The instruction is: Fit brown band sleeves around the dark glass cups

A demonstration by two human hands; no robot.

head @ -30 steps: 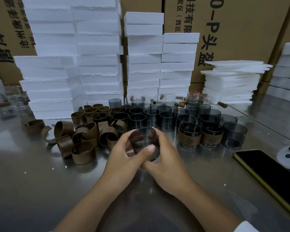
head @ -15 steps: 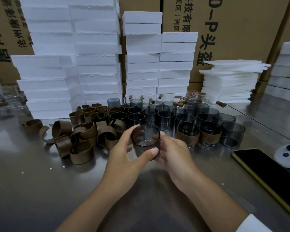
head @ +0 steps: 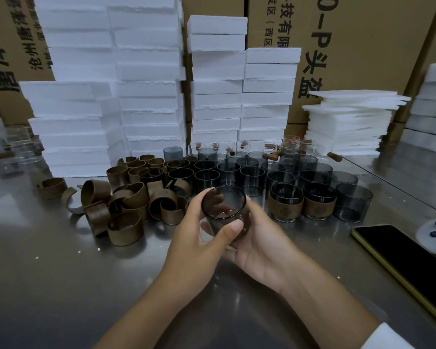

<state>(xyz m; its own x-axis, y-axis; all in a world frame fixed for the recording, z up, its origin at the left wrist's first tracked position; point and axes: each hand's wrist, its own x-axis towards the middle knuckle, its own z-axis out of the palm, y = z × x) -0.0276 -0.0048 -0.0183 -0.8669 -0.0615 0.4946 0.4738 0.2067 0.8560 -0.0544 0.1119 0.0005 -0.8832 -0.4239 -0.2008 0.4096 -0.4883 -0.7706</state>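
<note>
Lifted and tipped nearer since a second ago: dark smoky round glass cup (head: 223, 204), gripped by left hand (head: 199, 236), thumb across its front, cradled underneath by right hand (head: 262, 248). Unclear whether banded yet. Right of the hands, two brown-banded cups (head: 285, 207) finished; beyond, many bare dark cups (head: 228, 172); left, loose curled brown band sleeves (head: 126, 229).

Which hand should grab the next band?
Left. The band pile lies beside the left hand; the right hand cradles the cup from below and could probably hold it alone.
</note>
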